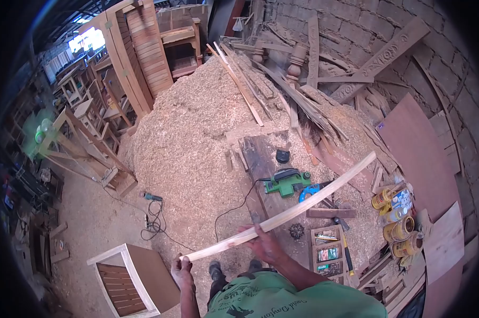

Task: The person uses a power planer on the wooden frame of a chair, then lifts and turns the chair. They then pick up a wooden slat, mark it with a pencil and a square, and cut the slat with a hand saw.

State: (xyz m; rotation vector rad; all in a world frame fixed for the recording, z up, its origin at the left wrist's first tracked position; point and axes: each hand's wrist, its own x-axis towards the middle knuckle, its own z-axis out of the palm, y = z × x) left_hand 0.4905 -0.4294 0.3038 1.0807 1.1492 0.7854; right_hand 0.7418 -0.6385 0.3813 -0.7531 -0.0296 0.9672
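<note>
Far left there's a green and white fan (pixel 42 131) beside some bare wooden frames, slightly blurry. Below that, a boxy brown cabinet with a pale wood frame and slatted front (pixel 155 281) sits on the floor, and just above it lies a teal handheld power tool (pixel 153 197) with its dark cord in loops. A huge heap of tan wood shavings (pixel 176 119) fills the middle.

Left hand (pixel 182 270) is closed on the near end of a long, pale, slightly bowed wooden strip (pixel 313 201). Right hand (pixel 267 248) has it too, further along, thumb over the strip and fingers poking out past the far edge. So the strip's up in both hands, slanting in front of the body, far end off to the right.

Beyond it there's a dark, worn wooden plank (pixel 258 151) with a green electric planer (pixel 286 183) on it, then a blue-handled saw (pixel 306 193) partly hidden by the strip. Further right: a divided wooden tray (pixel 313 253), a dark-headed hammer (pixel 342 224), and some grubby yellow tubs (pixel 398 229).
</note>
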